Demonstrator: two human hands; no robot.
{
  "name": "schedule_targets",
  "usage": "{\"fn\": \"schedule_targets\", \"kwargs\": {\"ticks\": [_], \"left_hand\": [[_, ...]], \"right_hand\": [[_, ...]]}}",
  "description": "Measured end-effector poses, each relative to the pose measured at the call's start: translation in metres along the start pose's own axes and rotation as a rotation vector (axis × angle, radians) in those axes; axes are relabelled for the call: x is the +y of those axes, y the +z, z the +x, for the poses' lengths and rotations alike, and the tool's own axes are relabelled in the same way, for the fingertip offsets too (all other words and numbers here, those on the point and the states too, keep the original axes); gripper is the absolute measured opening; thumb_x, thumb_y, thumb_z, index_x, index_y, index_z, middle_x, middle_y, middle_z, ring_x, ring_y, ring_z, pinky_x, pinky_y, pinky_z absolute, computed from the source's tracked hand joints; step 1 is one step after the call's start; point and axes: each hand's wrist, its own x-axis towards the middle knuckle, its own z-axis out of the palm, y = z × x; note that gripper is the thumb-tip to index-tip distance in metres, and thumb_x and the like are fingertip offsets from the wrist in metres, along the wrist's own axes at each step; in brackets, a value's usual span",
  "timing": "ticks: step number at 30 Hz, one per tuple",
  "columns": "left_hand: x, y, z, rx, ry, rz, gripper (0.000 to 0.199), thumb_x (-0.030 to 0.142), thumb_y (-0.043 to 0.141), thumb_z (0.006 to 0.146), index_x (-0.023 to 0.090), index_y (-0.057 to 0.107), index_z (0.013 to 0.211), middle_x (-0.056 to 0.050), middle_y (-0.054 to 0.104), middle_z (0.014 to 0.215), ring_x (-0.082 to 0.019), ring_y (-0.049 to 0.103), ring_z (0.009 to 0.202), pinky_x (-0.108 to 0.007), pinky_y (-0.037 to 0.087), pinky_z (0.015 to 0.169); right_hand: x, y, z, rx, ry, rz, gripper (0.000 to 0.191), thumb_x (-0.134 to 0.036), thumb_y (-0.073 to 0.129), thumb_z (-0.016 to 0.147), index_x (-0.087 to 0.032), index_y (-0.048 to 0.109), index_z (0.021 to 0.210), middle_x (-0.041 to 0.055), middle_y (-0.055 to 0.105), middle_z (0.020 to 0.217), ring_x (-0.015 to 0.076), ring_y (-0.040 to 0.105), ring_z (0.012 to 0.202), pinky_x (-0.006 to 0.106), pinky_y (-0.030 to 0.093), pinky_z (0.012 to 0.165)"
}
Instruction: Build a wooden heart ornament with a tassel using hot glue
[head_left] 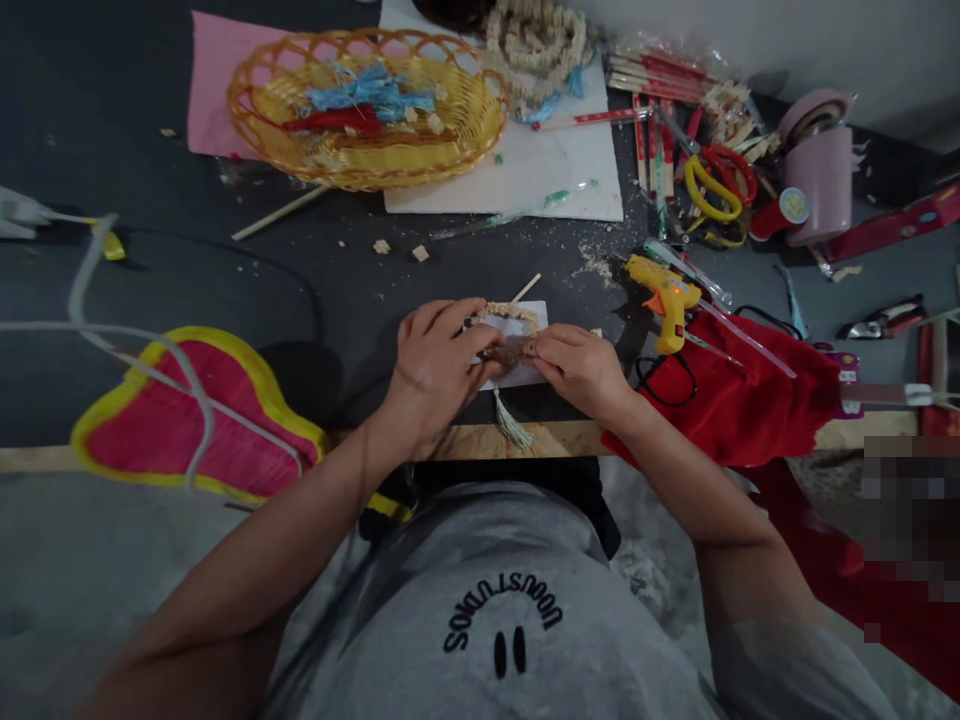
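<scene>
A ring of small pale wooden pieces (517, 312) lies over a white paper (537, 376) near the table's front edge. My left hand (435, 360) has its fingers curled on the ring's left side. At the ring's right side, the fingertips of my right hand (581, 368) are pinched together on it. A pale tassel (513, 422) hangs toward me below the ring, over the wooden edge. Behind the paper a thin stick (527, 288) pokes out. My fingers cover parts of the ring.
A yellow glue gun (666, 298) lies to the right beside red cloth (750, 385). Behind it are yellow-handled scissors (711, 190) and a pink tape dispenser (821, 185). A wicker basket (367, 180) with tassels stands at the back. A pink-and-yellow padded piece (195, 410) and cable sit left.
</scene>
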Motion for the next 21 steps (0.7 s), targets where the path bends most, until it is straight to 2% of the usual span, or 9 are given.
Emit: {"fn": "schedule_targets", "kwargs": {"ticks": [8,17,21], "left_hand": [[-0.0049,-0.0029,0.0014,-0.053,-0.003,-0.003,0.018,0.026,0.057,0.089,0.030,0.073,0.097,-0.003,0.059,0.139,-0.030,0.048,0.128,-0.050,0.040,0.103],[-0.0038,-0.0035,0.0016,-0.036,-0.002,0.004,0.019,0.023,0.057,0.087,0.029,0.074,0.095,-0.004,0.060,0.137,-0.032,0.050,0.126,-0.052,0.041,0.100],[-0.0028,-0.0037,0.0027,-0.032,-0.004,0.004,0.019,0.022,0.057,0.087,0.028,0.074,0.093,-0.004,0.061,0.136,-0.032,0.051,0.125,-0.052,0.041,0.100]], "right_hand": [[-0.0010,-0.0013,0.0004,-0.002,-0.012,-0.048,0.024,-0.025,0.048,0.099,-0.022,0.065,0.083,0.0054,0.070,0.090,0.0179,0.063,0.087,0.028,0.048,0.079],[-0.0065,-0.0049,-0.0011,-0.048,-0.008,-0.066,0.015,-0.020,0.050,0.097,-0.020,0.065,0.099,0.0080,0.070,0.099,0.0208,0.063,0.093,0.032,0.050,0.083],[-0.0072,-0.0066,-0.0014,-0.045,-0.018,-0.088,0.013,-0.020,0.053,0.094,-0.019,0.064,0.100,0.0087,0.069,0.096,0.0216,0.063,0.089,0.033,0.051,0.080]]}}
